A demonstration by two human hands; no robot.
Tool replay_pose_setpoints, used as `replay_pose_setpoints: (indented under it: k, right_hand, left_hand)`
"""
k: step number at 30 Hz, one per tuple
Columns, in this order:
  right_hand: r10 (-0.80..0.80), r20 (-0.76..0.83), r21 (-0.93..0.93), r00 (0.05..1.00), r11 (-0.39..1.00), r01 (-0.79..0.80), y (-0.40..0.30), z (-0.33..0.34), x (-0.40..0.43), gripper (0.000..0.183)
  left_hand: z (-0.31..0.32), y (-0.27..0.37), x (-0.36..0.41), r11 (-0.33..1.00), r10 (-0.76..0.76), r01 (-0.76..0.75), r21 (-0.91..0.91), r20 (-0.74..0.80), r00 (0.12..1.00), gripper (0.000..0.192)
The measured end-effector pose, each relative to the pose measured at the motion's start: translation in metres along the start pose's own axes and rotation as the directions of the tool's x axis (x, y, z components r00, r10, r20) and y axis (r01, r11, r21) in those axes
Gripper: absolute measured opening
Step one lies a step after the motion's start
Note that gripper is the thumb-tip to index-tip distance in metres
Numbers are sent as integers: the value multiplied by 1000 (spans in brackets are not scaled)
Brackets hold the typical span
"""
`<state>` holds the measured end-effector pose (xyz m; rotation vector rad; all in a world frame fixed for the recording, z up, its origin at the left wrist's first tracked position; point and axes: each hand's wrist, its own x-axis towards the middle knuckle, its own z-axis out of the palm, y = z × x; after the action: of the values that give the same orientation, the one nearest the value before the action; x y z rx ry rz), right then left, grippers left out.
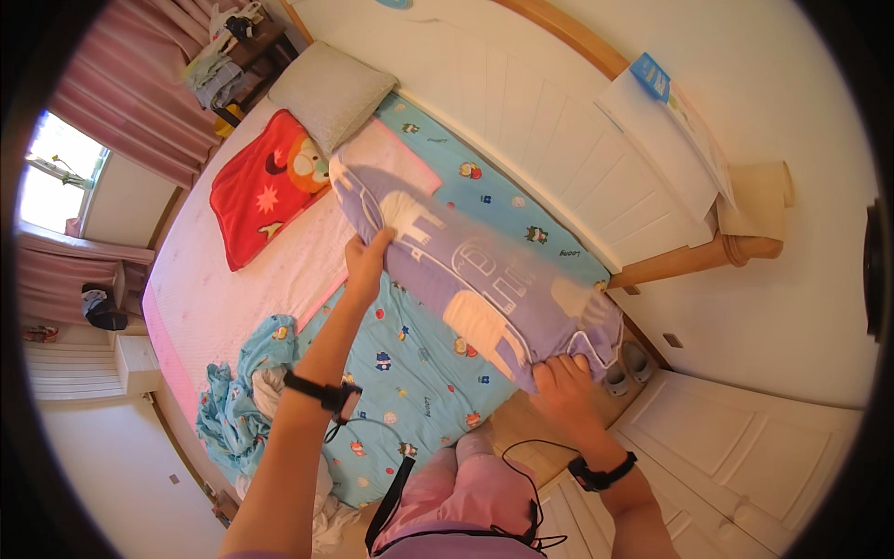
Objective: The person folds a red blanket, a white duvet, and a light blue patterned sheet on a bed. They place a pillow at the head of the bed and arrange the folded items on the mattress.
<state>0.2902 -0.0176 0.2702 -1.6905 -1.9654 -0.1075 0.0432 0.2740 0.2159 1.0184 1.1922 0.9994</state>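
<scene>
A purple pillow (447, 258) with pale animal shapes and white piping spans the space between my two hands, above the bed. On its near long edge, toward the left end, my left hand (367, 262) grips the fabric with the thumb on top. My right hand (566, 384) is closed on the corner at the other end, where the cloth is bunched. Part of the pillow's printed face looks blurred. Beneath it lies a turquoise sheet (419, 363) with small cartoon figures, partly hidden by the pillow.
A red cartoon blanket (258, 189) and a beige pillow (328, 91) rest on the pink bed pad (202, 279). Crumpled turquoise bedding (237, 391) lies at the left. The white headboard (503, 105) borders the far side; slippers (632, 367) and white cabinet doors (740, 447) are at the right.
</scene>
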Motion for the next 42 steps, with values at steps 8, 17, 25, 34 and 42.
replay_pose_setpoints:
  k: [8,17,25,34,42]
  right_hand:
    - [257,620,-54,741,957,-286,-18,149,-73,13]
    - [137,532,58,835,979,-197,-8,232,-48,14]
    - [42,422,20,906,998,-55,2,342,105,48]
    - [109,246,65,963,990,-128,98,465,267,67]
    - [4,595,-81,804,995,55,156,522,380,51]
  left_hand:
    - [-73,-159,11,813,-514,520,261,-96,852,26]
    - [-218,-269,-37,339,-358,322,884,-195,913,54]
    - [-210,-259,4,-176,-287,442,880,-475,832,129]
    - [-223,-292,61,-49,-399,381,923,-368,840,146]
    - [-223,-305,76,-250,-461,234,939,-329,824,135]
